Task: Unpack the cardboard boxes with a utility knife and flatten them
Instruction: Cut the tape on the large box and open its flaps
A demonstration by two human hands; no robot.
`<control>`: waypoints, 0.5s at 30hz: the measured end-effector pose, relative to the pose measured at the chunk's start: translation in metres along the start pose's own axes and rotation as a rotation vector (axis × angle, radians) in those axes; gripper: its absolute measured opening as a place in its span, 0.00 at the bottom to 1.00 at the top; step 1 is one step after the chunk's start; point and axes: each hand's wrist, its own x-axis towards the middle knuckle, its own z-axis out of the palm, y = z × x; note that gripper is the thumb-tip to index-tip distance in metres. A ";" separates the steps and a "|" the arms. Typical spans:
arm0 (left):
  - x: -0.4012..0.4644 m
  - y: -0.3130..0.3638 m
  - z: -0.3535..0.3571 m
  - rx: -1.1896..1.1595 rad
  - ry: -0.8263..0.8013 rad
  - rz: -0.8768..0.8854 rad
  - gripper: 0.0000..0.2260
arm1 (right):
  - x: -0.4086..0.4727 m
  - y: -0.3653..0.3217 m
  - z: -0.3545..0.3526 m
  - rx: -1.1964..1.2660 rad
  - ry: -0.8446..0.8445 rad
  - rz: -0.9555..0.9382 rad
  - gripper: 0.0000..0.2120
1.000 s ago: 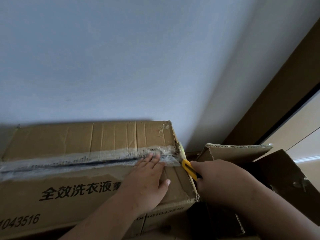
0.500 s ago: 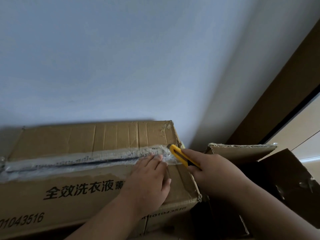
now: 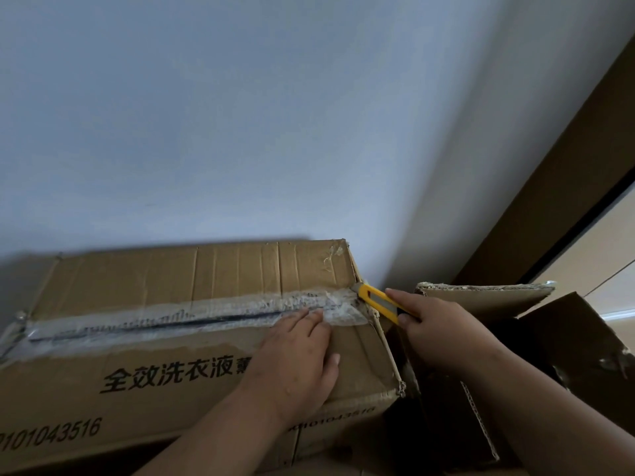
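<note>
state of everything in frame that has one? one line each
Taped box: closed, tape on the top seam.
Tape: wrinkled, still across the seam.
Utility knife: tip at the seam's right end.
Left hand: flat on the box top, fingers straight.
Right hand: grips the knife.
Second box: open, flaps up.

Left hand is lying flat, palm down, fingers straight and together. Right hand is curled tight in a grip, forefinger stretched forward, both forearms reaching in from below.
</note>
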 end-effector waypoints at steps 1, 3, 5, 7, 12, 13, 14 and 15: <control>0.000 0.000 0.000 0.003 -0.002 0.000 0.24 | 0.000 0.000 0.000 -0.003 -0.001 0.003 0.23; 0.000 0.000 0.000 -0.012 -0.005 -0.003 0.24 | -0.002 -0.001 0.002 -0.007 -0.001 0.003 0.23; -0.001 -0.003 -0.001 -0.027 -0.016 -0.001 0.24 | -0.003 0.001 0.003 -0.015 0.012 0.001 0.23; -0.004 -0.010 -0.006 -0.037 -0.036 -0.016 0.24 | -0.006 0.002 0.002 -0.031 0.023 0.009 0.24; -0.019 -0.040 -0.026 0.027 -0.088 -0.051 0.26 | -0.010 -0.019 0.001 -0.043 0.042 -0.094 0.25; -0.024 -0.047 -0.031 0.038 -0.103 -0.057 0.26 | -0.011 -0.027 0.003 -0.053 0.034 -0.123 0.26; -0.030 -0.055 -0.035 0.044 -0.120 -0.063 0.26 | -0.012 -0.034 0.006 -0.066 0.029 -0.155 0.27; -0.037 -0.065 -0.039 0.049 -0.139 -0.068 0.27 | -0.014 -0.041 0.010 -0.074 0.032 -0.191 0.28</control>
